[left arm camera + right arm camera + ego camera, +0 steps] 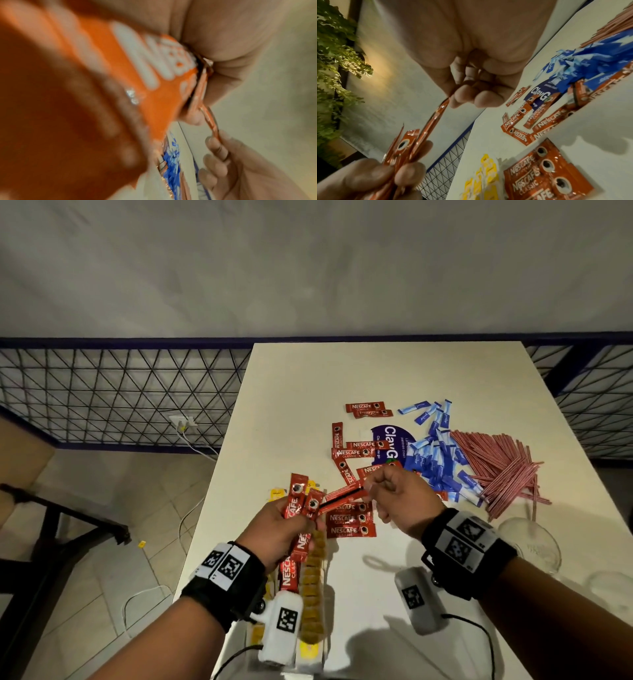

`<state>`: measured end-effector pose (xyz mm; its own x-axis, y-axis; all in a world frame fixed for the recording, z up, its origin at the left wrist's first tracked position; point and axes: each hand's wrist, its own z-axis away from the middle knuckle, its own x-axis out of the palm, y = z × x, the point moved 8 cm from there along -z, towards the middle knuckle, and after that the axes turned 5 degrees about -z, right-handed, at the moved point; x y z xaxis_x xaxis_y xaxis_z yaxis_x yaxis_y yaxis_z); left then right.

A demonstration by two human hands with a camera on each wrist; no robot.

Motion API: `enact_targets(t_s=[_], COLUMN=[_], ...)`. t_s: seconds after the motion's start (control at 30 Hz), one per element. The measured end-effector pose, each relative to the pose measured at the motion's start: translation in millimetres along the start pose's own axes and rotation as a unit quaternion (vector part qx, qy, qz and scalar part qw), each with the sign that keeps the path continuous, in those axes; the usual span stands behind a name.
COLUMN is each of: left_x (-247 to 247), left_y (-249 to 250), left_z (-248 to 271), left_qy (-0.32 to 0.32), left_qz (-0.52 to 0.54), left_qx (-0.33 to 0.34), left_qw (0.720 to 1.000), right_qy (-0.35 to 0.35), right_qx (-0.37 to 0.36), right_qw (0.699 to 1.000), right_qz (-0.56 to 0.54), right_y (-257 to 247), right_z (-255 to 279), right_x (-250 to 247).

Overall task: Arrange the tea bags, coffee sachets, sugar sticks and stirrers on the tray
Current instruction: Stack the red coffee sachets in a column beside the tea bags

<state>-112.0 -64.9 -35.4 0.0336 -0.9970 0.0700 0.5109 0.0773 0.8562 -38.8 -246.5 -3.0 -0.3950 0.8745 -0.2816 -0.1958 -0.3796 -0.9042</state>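
Note:
My left hand (301,517) grips a bundle of red coffee sachets (295,501), which fills the blurred left wrist view (154,81). My right hand (371,487) pinches one end of a single red sachet (342,496); its other end reaches the bundle. The right wrist view shows that sachet (435,119) running from my right fingertips (462,97) down to the left hand (385,175). More sachets (356,448) lie loose on the table, three side by side (349,518). Blue sugar sticks (438,460) and striped stirrers (503,470) form piles at right. Yellow tea bags (313,577) stand in a row below my left hand.
A blue ClavG packet (390,443) lies under the sachets and sugar sticks. Clear glass dishes (529,542) sit at the right front. The white table (308,378) ends just left of my left hand, above a tiled floor with cables. A wire fence (120,392) stands behind.

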Motion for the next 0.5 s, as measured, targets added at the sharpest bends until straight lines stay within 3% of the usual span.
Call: enact_targets(t_s=[0.1,0.23,0.37,0.5], left_x=[-2.2,0.1,-5.4,-7.0], left_y=[2.0,9.1,18.1,15.5], left_z=[-1.2,0.9,3.6,5.2], left_qy=[0.028,0.030,0.067,0.073], left_qz=[0.029,-0.021,-0.133,-0.115], left_qx=[-0.002,0.021,0.072,0.071], left_qw=[0.999,0.999,0.986,0.988], right_qy=[-0.010,-0.030,0.000,0.017], right_qx=[0.019,0.029,0.058,0.056], right_qw=[1.000,0.993,0.974,0.970], right_qz=[-0.022,-0.107,-0.220,-0.236], right_y=[7.4,8.1,12.2,14.6], right_z=[3.5,5.6,5.7,3.4], right_x=[2.8,5.0,0.7,-3.6])
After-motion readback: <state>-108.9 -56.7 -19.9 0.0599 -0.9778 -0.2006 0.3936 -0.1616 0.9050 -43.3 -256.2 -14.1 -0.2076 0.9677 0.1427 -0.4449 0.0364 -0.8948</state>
